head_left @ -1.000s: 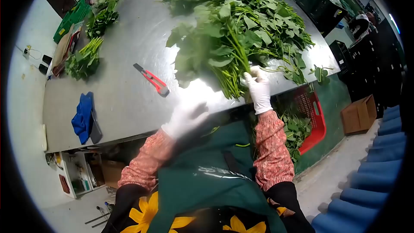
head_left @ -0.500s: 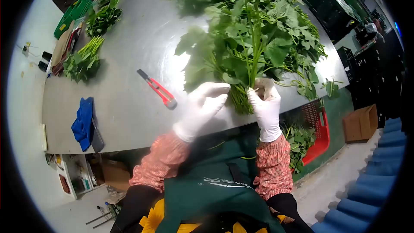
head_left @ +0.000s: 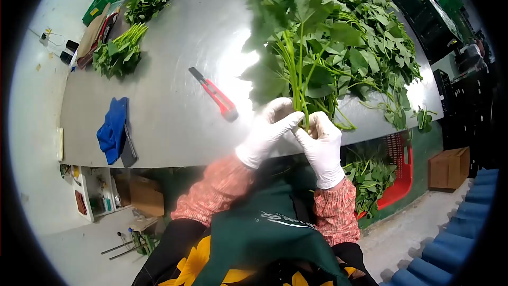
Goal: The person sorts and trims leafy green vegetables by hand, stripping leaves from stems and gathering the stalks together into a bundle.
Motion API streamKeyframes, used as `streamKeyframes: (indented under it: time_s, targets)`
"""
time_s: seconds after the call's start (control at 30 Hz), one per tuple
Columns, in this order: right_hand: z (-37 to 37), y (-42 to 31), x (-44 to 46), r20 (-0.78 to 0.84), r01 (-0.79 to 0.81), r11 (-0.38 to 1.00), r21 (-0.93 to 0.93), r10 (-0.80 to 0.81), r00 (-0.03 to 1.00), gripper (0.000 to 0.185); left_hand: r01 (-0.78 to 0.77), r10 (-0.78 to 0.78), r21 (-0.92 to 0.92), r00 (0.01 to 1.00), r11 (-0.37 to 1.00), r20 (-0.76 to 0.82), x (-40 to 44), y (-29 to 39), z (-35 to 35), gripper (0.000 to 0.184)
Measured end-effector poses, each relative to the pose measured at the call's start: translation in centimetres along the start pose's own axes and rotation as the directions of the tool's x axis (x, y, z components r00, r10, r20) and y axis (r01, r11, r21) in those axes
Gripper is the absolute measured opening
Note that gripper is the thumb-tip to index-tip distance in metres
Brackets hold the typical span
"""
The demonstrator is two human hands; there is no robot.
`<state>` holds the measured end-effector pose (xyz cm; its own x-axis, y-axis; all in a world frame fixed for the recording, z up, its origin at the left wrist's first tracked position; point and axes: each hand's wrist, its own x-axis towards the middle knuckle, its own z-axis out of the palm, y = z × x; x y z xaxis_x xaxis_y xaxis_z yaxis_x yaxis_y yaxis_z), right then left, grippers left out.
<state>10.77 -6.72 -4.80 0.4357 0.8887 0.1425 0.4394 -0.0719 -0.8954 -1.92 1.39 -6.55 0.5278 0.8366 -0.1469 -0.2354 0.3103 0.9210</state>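
Gloved fingers (head_left: 289, 121) partly hide the stems (head_left: 292, 77); the top edge crops the leafy pile (head_left: 365, 32) at twelve o'clock.

A broad, smooth silver metal table (head_left: 164, 132) spreads ahead of the grip and to its left. Directly on it lie a large heap of leafy green stems (head_left: 370, 61), beyond and right of the grip, and a slim red-and-black box cutter (head_left: 215, 94) near its left. Well left rest a crumpled blue cloth (head_left: 112, 130) and, farther off, small bundles of green leafy stems (head_left: 119, 55).
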Motion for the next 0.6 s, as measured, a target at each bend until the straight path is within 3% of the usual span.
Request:
streamKeyframes:
  time_s: [0.03,0.17,0.23,0.27,0.3,0.37,0.4,0.43,0.5,0.57,0.6]
  targets:
    - [0.3,0.1,-0.2,-0.021,0.050,0.998,-0.033,-0.051,0.998,0.020,0.011,-0.012,-0.037,1.000,0.999,-0.005,0.1,-0.2,-0.1,0.028]
    - [0.8,-0.5,-1.8,-0.106,-0.014,0.921,0.390,0.060,0.993,0.012,-0.023,0.006,-0.123,0.992,0.992,-0.129,0.4,0.3,-0.2,0.023]
    - [0.0,-1.7,-2.4,-0.262,0.082,0.850,0.521,0.067,0.963,0.010,-0.045,0.028,-0.141,0.992,0.989,-0.124,0.8,0.4,-1.2,0.023]
    - [-0.8,-1.6,-2.6,-0.344,0.120,0.828,0.547,0.092,0.934,0.010,0.013,-0.011,0.013,0.985,1.000,-0.172,0.6,0.3,-0.9,0.022]
    - [-2.0,-1.2,-2.7,-0.424,0.162,0.807,0.568,0.118,0.898,0.011,-0.025,0.018,-0.033,0.981,0.999,-0.195,0.6,0.0,-0.8,0.020]
    - [-5.6,0.3,-2.8,-0.520,0.356,0.591,0.724,0.129,0.844,0.014,-0.158,0.122,-0.095,0.944,0.983,-0.305,1.4,-0.2,-2.0,0.018]
    - [-7.5,1.3,-2.7,-0.497,0.352,0.551,0.757,0.135,0.857,0.014,-0.035,0.003,-0.092,0.946,0.995,-0.325,1.4,0.4,-2.7,0.020]
    - [-8.4,1.1,-2.6,-0.480,0.351,0.510,0.785,0.143,0.865,0.015,-0.019,-0.030,-0.212,0.974,0.977,-0.225,0.7,1.4,-2.6,0.022]
    - [-7.2,1.2,-2.4,-0.375,0.096,0.723,0.684,0.235,0.897,0.021,0.065,-0.069,-0.043,0.992,0.997,-0.103,0.5,1.1,-2.7,0.024]
    - [-5.5,0.4,-2.1,0.087,-0.302,0.813,0.499,0.299,0.950,0.027,0.063,-0.054,-0.171,0.997,0.983,0.060,0.5,-0.1,-2.1,0.025]
    - [-4.6,1.3,-1.9,0.258,-0.371,0.847,0.382,0.288,0.922,0.028,0.076,-0.050,-0.200,0.990,0.977,0.130,0.4,-0.4,-1.8,0.026]
